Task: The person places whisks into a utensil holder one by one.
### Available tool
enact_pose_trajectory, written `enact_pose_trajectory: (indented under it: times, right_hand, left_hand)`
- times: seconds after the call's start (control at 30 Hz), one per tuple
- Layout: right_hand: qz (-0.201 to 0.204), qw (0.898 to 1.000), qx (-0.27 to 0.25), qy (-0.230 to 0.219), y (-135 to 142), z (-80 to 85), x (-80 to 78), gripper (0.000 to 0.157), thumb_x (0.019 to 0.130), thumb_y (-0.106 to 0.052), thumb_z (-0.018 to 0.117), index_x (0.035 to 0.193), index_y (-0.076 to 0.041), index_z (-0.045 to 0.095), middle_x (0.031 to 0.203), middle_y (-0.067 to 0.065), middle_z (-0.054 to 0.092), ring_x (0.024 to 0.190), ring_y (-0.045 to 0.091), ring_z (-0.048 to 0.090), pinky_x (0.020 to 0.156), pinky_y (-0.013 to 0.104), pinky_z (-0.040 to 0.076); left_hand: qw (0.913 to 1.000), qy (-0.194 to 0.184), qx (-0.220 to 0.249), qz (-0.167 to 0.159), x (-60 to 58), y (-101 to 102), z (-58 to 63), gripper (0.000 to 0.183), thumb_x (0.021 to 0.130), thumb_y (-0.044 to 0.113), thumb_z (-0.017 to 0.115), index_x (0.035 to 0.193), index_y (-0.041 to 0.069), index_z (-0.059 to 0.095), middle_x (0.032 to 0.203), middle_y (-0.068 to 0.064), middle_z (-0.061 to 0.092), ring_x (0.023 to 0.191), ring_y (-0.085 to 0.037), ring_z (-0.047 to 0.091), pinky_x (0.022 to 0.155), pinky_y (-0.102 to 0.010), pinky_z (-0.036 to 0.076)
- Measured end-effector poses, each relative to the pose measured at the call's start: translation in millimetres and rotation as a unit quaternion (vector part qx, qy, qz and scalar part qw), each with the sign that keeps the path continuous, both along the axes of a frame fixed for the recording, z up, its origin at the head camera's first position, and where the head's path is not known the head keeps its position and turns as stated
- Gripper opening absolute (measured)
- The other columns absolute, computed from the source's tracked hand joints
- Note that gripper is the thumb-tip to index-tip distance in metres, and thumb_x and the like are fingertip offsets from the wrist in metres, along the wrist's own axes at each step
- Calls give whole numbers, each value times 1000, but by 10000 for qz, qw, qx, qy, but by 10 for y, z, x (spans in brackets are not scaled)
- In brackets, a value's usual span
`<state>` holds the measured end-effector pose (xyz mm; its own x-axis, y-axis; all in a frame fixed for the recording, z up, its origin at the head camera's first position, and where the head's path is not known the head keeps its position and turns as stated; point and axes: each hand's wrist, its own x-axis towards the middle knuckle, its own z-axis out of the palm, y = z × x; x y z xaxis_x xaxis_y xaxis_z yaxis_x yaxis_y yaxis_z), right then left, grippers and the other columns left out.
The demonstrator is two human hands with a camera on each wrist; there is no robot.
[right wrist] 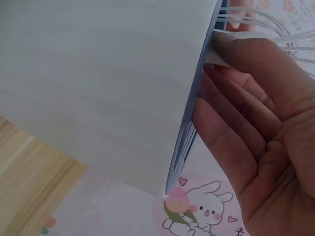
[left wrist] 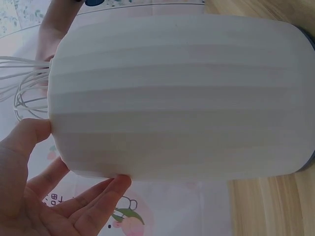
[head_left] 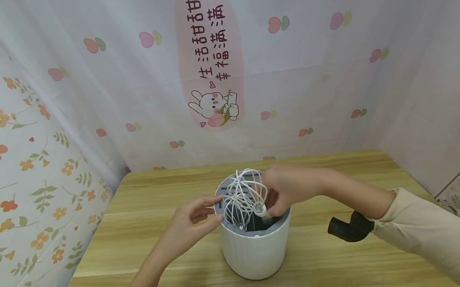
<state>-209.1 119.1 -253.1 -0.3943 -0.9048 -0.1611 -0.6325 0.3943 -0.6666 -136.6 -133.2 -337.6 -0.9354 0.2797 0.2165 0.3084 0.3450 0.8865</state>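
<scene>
A white ribbed utensil holder (head_left: 252, 257) with a grey slotted top stands upright on the table. My left hand (head_left: 195, 222) steadies it at the left rim, thumb and fingers spread around the wall in the left wrist view. Two whisks with white wires show at the opening. My right hand (head_left: 286, 188) pinches one whisk (head_left: 259, 208) by its white handle, between thumb and fingers at the rim in the right wrist view. That handle's lower part is hidden inside the holder. The second whisk (head_left: 238, 212) leans beside it on the left, its handle also hidden.
The wooden table (head_left: 150, 213) spreads around the holder. A patterned curtain (head_left: 297, 77) hangs behind it, with a floral cloth (head_left: 34, 171) at the left. A black strap mount (head_left: 351, 227) sticks out from the right sleeve.
</scene>
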Motion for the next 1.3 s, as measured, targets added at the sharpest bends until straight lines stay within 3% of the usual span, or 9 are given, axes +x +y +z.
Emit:
enact_pose_trajectory:
  times: [0.17,0.27,0.53,0.77,1.0,1.17,1.3]
  right_hand:
    - [185,9955,296,881,-90,5,46,17,73,-4,72,69,-13,59,65,-11,57,58,-1,50,55,16,46]
    - [85,9929,357,1130,-126,4,77,18,70,-3,74,69,-14,59,64,-10,54,58,2,43,52,18,42]
    - [-75,9942,432,977,-145,10,95,20,70,-3,75,80,-14,62,72,-11,56,65,4,47,59,21,47]
    - [12,9971,453,617,-101,18,59,19,74,-10,76,68,-14,58,60,-12,47,56,1,41,52,19,38]
    - [-256,9995,147,87,17,41,35,12,77,-8,73,84,-10,63,77,-8,62,72,5,60,67,23,52]
    - [-459,9987,-81,-199,113,48,42,9,79,-5,68,88,-6,63,82,-4,63,79,9,62,72,24,52]
    - [-632,9969,-259,-383,174,53,42,9,80,-5,67,89,-5,64,84,-1,64,81,12,63,73,26,53]
  left_hand:
    - [10000,-31,-29,19,6,-5,13,37,83,21,69,119,16,61,120,-3,58,101,-18,60,92,-46,43]
    - [10000,-61,-51,42,12,-9,22,37,83,21,69,120,16,61,120,-3,58,101,-19,60,92,-46,43]
    - [10000,-36,0,61,22,-2,18,37,83,20,69,119,16,61,120,-3,58,100,-18,60,92,-45,43]
    - [10000,-26,-51,79,33,-1,11,37,83,22,69,119,18,61,120,-2,58,100,-16,60,92,-38,45]
    - [9999,50,-91,22,36,-5,23,38,83,21,69,120,16,60,121,-3,57,103,-19,58,93,-38,44]
    - [9996,221,-139,-55,37,-19,61,38,83,22,69,120,16,60,121,-3,57,106,-21,57,94,-38,43]
    - [9993,246,-265,98,33,-47,96,36,82,23,70,117,20,62,119,1,58,105,-17,58,93,-37,43]
